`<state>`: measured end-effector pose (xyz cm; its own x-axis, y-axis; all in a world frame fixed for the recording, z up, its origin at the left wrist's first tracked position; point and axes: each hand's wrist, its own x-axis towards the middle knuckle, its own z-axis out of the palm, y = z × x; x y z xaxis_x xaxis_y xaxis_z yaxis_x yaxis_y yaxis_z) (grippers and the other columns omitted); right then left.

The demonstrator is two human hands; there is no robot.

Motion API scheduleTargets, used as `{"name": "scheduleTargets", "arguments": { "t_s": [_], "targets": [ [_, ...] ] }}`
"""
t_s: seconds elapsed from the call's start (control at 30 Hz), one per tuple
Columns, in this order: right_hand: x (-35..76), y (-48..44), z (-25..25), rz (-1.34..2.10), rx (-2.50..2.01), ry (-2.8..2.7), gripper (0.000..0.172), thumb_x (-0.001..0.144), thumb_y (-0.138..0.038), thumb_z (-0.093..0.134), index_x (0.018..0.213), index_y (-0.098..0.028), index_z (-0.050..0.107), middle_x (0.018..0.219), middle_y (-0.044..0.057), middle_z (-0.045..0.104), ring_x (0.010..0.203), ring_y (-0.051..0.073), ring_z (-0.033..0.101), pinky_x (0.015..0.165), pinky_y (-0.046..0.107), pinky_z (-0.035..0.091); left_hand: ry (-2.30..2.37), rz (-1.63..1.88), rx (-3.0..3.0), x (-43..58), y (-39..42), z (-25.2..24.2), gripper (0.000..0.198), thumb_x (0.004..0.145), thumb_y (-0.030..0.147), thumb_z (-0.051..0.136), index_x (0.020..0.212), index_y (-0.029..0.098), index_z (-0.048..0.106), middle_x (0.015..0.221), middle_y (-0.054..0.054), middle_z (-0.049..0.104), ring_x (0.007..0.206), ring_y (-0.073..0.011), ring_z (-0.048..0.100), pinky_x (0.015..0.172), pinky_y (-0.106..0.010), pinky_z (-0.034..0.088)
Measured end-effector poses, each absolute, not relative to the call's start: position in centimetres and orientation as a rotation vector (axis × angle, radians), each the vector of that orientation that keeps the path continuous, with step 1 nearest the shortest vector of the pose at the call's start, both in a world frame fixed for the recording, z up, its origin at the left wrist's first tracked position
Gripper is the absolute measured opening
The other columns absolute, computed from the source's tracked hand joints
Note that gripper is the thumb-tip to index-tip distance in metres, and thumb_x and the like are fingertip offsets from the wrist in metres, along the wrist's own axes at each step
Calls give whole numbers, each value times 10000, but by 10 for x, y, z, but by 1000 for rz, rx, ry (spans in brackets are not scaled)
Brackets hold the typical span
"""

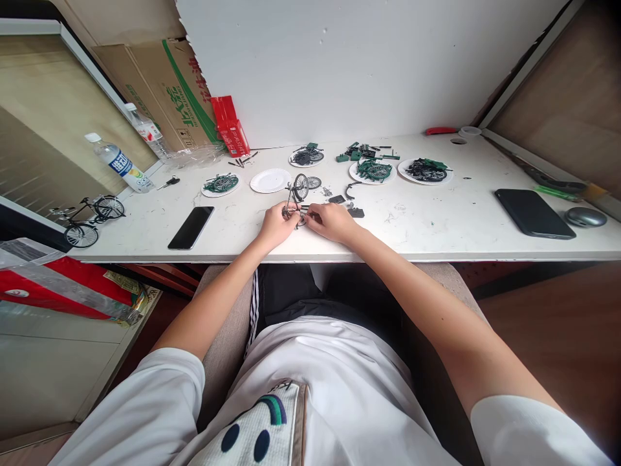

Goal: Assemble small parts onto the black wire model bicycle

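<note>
A small, partly built model bicycle [301,188] stands near the table's front edge, one spoked wheel turned toward the back. My left hand [279,224] grips its dark frame from the left. From the right, my right hand [332,221] has its fingers pinched together at the frame's lower part; what lies in the pinch is hidden. Just behind the hands are a loose spoked wheel [314,182], a curved dark part [350,191] and small dark pieces [336,199]. A flat dark piece [356,212] lies beside my right hand.
Paper plates with green and black bicycle parts [220,185] sit behind, along with a bare plate [270,180]. A finished black model bicycle [92,219] stands far left, near a phone [191,228] and a bottle [120,163]. At right lie a black case [533,213] and a mouse [585,217].
</note>
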<state>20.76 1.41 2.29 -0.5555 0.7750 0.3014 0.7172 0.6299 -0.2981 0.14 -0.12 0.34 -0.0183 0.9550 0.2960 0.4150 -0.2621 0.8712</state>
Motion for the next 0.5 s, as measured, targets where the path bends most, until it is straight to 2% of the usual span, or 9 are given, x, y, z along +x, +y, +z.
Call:
{"name": "scheduleTargets", "arguments": {
  "t_s": [0.37, 0.5],
  "targets": [
    [208, 15, 22, 200, -1191, -2464, 304, 1068, -374, 529, 1105, -166, 749, 963, 120, 813, 853, 259, 713, 678, 316, 299, 1410, 1246, 1706, 0, -1, 3, 220, 847, 211, 702, 1054, 171, 766, 926, -70, 815, 813, -199, 786, 792, -305, 617],
    [208, 15, 22, 201, -1194, -2466, 311, 1072, -379, 525, 1115, -167, 748, 977, 123, 816, 870, 265, 718, 683, 318, 297, 1409, 1257, 1713, 0, 0, 2, 213, 855, 217, 695, 1051, 173, 767, 988, -78, 815, 819, -198, 788, 804, -313, 625]
  ]
}}
